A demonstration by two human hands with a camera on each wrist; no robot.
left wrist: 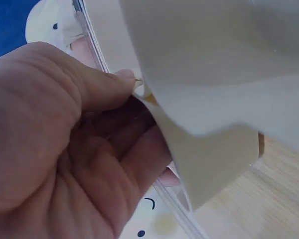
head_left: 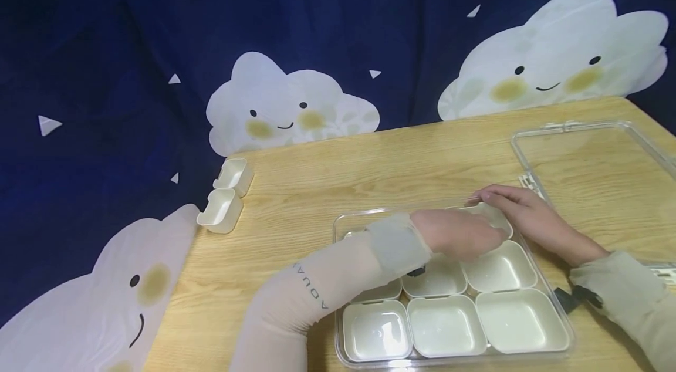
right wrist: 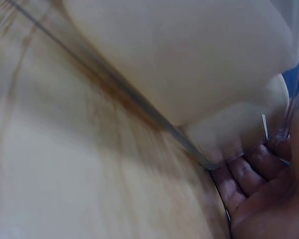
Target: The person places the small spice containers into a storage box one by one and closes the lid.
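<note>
My left hand [head_left: 459, 234] reaches across a clear tray [head_left: 454, 361] fitted with rows of cream plastic containers. In the left wrist view, its thumb and curled fingers pinch the edge of a cream container [left wrist: 214, 154], the thumb at the rim. My right hand [head_left: 523, 213] lies along the tray's far right corner, beside the far right container [head_left: 499, 216]. Its fingers [right wrist: 246, 174] rest lightly bent against the outside of the clear wall in the right wrist view. My left forearm hides part of the tray's left and back rows.
Two small cream containers [head_left: 220, 210] with notched rims stand at the table's left edge. A clear lid [head_left: 597, 125] with white latches lies on the wooden table [head_left: 296, 184] at the right. A dark blue cloud-print curtain [head_left: 412, 26] hangs behind.
</note>
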